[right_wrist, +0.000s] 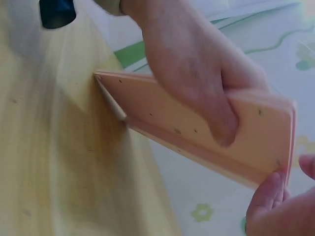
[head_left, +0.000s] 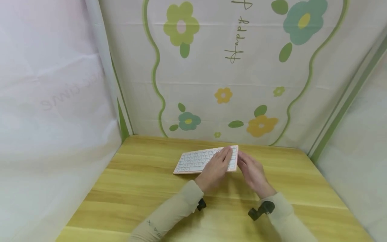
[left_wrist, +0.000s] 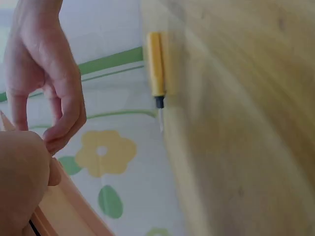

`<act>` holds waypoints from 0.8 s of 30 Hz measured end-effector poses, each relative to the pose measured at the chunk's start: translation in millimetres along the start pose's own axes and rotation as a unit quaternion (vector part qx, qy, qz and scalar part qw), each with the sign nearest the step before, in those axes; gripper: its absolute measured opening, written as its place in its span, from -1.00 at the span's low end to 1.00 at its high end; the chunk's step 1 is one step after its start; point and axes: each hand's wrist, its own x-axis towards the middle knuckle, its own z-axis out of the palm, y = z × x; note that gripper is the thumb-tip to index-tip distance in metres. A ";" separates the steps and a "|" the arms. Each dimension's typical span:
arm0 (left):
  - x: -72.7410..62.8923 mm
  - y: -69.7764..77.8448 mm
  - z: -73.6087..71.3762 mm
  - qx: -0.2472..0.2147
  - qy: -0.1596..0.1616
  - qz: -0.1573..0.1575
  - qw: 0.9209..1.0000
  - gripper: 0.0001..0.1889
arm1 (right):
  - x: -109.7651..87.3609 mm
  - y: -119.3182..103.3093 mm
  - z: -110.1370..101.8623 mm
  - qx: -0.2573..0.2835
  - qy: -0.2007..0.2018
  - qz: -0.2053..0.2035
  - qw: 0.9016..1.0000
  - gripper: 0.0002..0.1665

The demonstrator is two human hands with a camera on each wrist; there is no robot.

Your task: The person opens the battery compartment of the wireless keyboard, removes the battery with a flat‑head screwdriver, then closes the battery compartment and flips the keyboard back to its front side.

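Keyboard (head_left: 193, 160) is tilted up over the wood table (head_left: 130, 208), toward the back wall; can't tell if its far left end touches the wood. Left hand (head_left: 214, 169) has it properly grasped, fingers flat across the keys near the right end and thumb pressed to the underside. Right hand (head_left: 253, 173) is at the right end, fingertips against the edge near a corner, but I honestly can't tell if it's pinching or just touching. My take on doing this hold well: let the left carry the weight, keep pressure light so keys don't get mashed, and use the right only to steady that end, since a long slim board gripped at one end could easily twist. Looks-wise it's cute: white keys in a pale pink frame, plain pink back with little dark specks and a ridge along one long side.
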 end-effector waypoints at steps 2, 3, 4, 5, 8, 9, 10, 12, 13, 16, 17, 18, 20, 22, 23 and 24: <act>2.4 -9.4 -11.4 -0.041 0.024 -0.010 0.999 -0.17 | -0.4 -5.6 2.1 -0.005 -0.016 -0.007 1.000 -0.50; 3.4 -14.4 -18.7 -0.067 0.036 -0.016 0.997 -0.17 | 0.2 -7.8 3.1 -0.009 -0.021 -0.008 1.000 -0.55; 4.6 -19.9 -25.1 -0.097 0.054 -0.023 0.994 -0.17 | 1.0 -9.5 4.3 -0.013 -0.025 -0.009 1.000 -0.55; 6.0 -26.1 -32.1 -0.124 0.072 -0.031 0.989 -0.17 | 1.8 -10.6 5.1 -0.017 -0.030 -0.009 0.999 -0.58; 8.5 -44.4 -54.2 -0.243 0.108 -0.075 0.961 -0.20 | 6.5 -8.2 6.5 -0.042 -0.042 -0.011 0.998 -0.47; 8.7 -51.4 -59.9 -0.284 0.126 -0.087 0.947 -0.21 | 8.6 -5.6 6.5 -0.052 -0.046 -0.013 0.997 -0.40; 9.2 -58.5 -64.5 -0.323 0.144 -0.102 0.930 -0.24 | 10.6 -2.2 6.6 -0.064 -0.051 -0.016 0.997 -0.35; 8.1 -71.2 -73.8 -0.393 0.167 -0.150 0.892 -0.52 | 15.5 6.4 5.9 -0.092 -0.059 -0.018 0.994 -0.31; 6.4 -77.5 -76.4 -0.420 0.183 -0.174 0.872 -0.57 | 18.2 11.1 5.3 -0.105 -0.064 -0.017 0.992 -0.30; -2.4 -92.6 -82.5 -0.483 0.215 -0.250 0.811 -0.64 | 25.4 24.8 5.5 -0.146 -0.070 -0.013 0.987 -0.29; -6.6 -96.5 -83.9 -0.504 0.220 -0.270 0.790 -0.66 | 27.3 29.1 5.6 -0.158 -0.074 -0.012 0.985 -0.28; -11.4 -99.8 -84.1 -0.525 0.226 -0.288 0.768 -0.64 | 29.1 33.4 6.0 -0.166 -0.075 -0.008 0.983 -0.29; -20.0 -105.5 -83.4 -0.568 0.236 -0.310 0.725 -0.59 | 31.3 41.5 8.2 -0.177 -0.073 0.005 0.981 -0.31; -28.2 -109.2 -80.3 -0.614 0.254 -0.325 0.672 -0.60 | 32.5 49.7 11.6 -0.183 -0.080 0.019 0.980 -0.33; -32.1 -110.4 -77.9 -0.637 0.267 -0.332 0.643 -0.61 | 32.9 54.0 13.7 -0.180 -0.086 0.028 0.979 -0.34; -35.7 -111.3 -75.0 -0.658 0.282 -0.337 0.612 -0.60 | 33.0 58.3 16.9 -0.177 -0.088 0.038 0.980 -0.36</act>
